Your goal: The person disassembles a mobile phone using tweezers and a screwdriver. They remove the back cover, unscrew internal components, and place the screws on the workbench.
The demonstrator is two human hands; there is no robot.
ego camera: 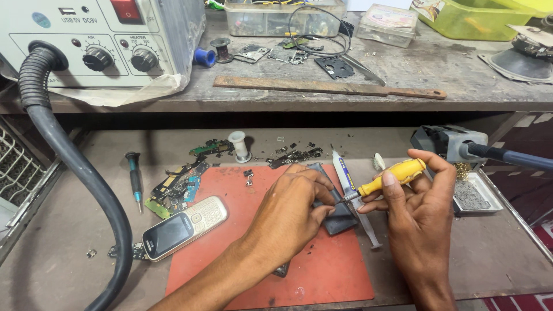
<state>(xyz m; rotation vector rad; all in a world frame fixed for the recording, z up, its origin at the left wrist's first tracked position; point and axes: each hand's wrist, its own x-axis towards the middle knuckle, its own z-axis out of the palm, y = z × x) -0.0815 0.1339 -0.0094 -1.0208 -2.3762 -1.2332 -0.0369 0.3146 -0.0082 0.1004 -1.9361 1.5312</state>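
My left hand (291,210) grips a dark grey phone body (340,222) that lies on the red work mat (322,276). A small screwdriver with a yellow handle (394,175) is held in my right hand (417,213), its tip pointing left onto the phone body just by my left fingers. A flux syringe (345,175) lies under the screwdriver, running from the mat's far edge down past the phone.
A silver keypad phone (184,227) and loose circuit boards (178,190) lie left of the mat, beside a teal screwdriver (135,181). A black hose (75,173) curves down the left. A soldering iron stand (455,144) sits right. The upper shelf holds a rework station (98,40) and boxes.
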